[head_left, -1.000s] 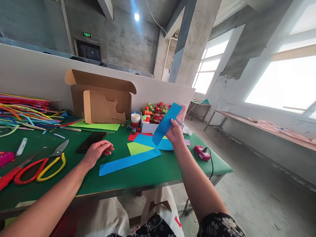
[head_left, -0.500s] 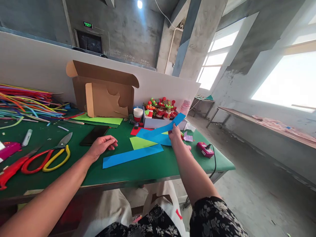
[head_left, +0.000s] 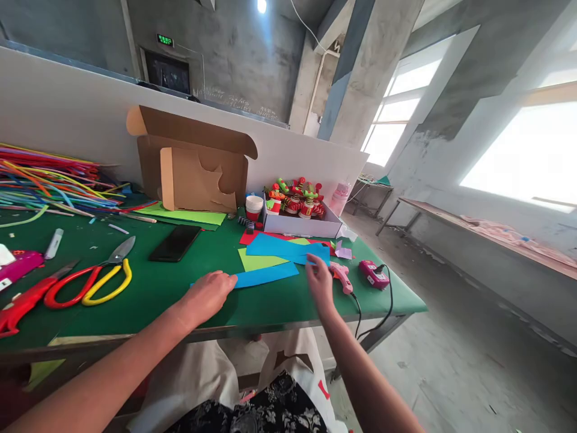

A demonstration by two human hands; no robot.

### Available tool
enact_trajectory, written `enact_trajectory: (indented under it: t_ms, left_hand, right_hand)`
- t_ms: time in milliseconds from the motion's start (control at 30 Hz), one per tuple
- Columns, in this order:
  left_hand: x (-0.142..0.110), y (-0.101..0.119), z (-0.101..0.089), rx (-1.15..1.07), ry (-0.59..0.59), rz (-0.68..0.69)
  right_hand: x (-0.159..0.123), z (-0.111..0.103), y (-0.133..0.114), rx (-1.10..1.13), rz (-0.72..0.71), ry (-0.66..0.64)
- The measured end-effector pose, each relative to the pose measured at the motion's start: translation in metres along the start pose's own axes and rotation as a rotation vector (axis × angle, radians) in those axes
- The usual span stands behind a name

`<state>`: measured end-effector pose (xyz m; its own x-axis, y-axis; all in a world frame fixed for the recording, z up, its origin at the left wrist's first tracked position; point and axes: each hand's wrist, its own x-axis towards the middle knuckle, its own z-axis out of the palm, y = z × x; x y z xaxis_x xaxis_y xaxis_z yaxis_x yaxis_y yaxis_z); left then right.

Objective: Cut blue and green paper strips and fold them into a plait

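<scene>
My left hand (head_left: pixel 211 296) lies over the left part of a narrow blue paper strip (head_left: pixel 268 275), its fingers together and closed on the strip. The strip is flat on the green table, its left end mostly covered by the hand. My right hand (head_left: pixel 321 281) is open, fingers slightly apart, at the right end of the wider blue paper (head_left: pixel 279 245). That paper lies over lime green paper (head_left: pixel 256 261) and red paper (head_left: pixel 247 238). Just right of my right hand is a pink glue gun (head_left: pixel 343 278) with a black cord.
Scissors (head_left: pixel 106 276), red pliers (head_left: pixel 31 304) and a black phone (head_left: pixel 175 243) lie on the left. Behind are colourful pipe cleaners (head_left: pixel 54 180), a cardboard box (head_left: pixel 193 174), paper cups (head_left: pixel 254 207) and a white box (head_left: pixel 302 226) of crafts. A purple power unit (head_left: pixel 374 275) sits near the right edge.
My right hand has lowered the wider blue paper onto the pile and let it go. My left hand has moved right and down onto the narrow strip. The glue gun now shows fully.
</scene>
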<state>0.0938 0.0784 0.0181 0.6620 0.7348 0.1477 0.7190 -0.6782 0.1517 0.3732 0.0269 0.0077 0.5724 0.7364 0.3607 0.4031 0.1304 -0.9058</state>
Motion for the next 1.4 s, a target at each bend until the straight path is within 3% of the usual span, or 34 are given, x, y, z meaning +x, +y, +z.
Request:
enact_trajectory:
  t_ms: [100,167,233,367,500,667,800,1033,1167,1400]
  left_hand:
    - [0.001,0.017,-0.005,0.100,0.026,0.003]
    - [-0.005,0.026,-0.004,0.138,0.049,0.020]
    - [-0.016,0.033,0.002,0.158,0.122,0.088]
    - [-0.047,0.033,0.024,0.159,0.420,0.327]
    - [-0.071,0.018,0.038,0.099,0.506,0.309]
    - [-0.085,-0.001,0.038,-0.017,0.507,0.178]
    - [-0.087,-0.004,0.037,-0.163,0.536,0.074]
    - [-0.080,-0.009,0.038,-0.297,0.533,-0.136]
    - [-0.072,-0.010,0.034,-0.263,0.508,-0.200]
    - [-0.060,-0.004,0.028,0.000,0.433,-0.251]
  right_hand:
    - [-0.030,0.015,-0.012,-0.248,-0.381,-0.282]
    - [-0.046,0.026,-0.020,-0.406,-0.561,-0.435]
    - [-0.060,0.034,-0.025,-0.512,-0.682,-0.549]
    - [-0.082,0.039,-0.020,-0.633,-0.788,-0.624]
    - [-0.088,0.027,-0.006,-0.661,-0.765,-0.565]
    - [-0.064,-0.002,0.003,-0.568,-0.666,-0.531]
    - [-0.039,-0.019,0.007,-0.488,-0.542,-0.605]
    - [-0.012,-0.032,0.015,-0.400,-0.239,-0.533]
    - [-0.007,-0.034,0.013,-0.400,-0.182,-0.512]
    - [-0.007,-0.024,0.007,-0.449,-0.122,-0.465]
